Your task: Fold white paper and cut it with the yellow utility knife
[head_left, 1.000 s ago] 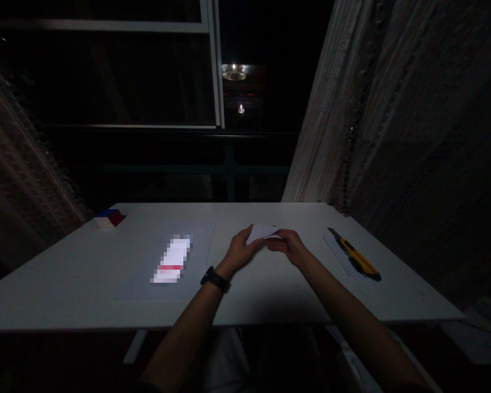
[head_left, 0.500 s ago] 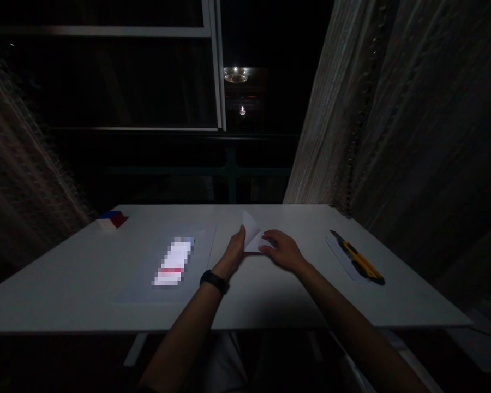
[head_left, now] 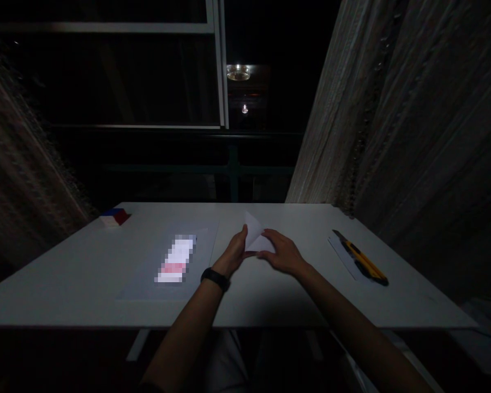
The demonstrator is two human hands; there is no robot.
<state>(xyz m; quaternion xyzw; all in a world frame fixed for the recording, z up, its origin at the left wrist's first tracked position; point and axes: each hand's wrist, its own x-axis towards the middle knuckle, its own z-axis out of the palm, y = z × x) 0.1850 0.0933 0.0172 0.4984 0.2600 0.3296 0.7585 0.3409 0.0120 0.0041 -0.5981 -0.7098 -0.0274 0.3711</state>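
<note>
A folded piece of white paper [head_left: 253,230] is held just over the middle of the table, one pointed flap standing up. My left hand [head_left: 234,252] grips its left side, thumb on top and the other fingers hidden beneath. On the right side, my right hand [head_left: 284,251] has closed on the paper's edge between thumb and fingers. A dark band [head_left: 215,279] circles my left wrist. Left of my hands lies a lit phone [head_left: 175,259], its screen blurred out, on a sheet of paper [head_left: 137,286].
A yellow and black utility knife [head_left: 362,259] rests on a paper strip [head_left: 343,256] at the right of the white table [head_left: 85,273]. A puzzle cube [head_left: 114,217] sits at the far left corner. Curtains [head_left: 319,125] hang on both sides of the dark window.
My right thumb and fingers have closed onto the paper's right side, and its right flap now shows more openly. My left hand keeps its hold. The view has shifted slightly.
</note>
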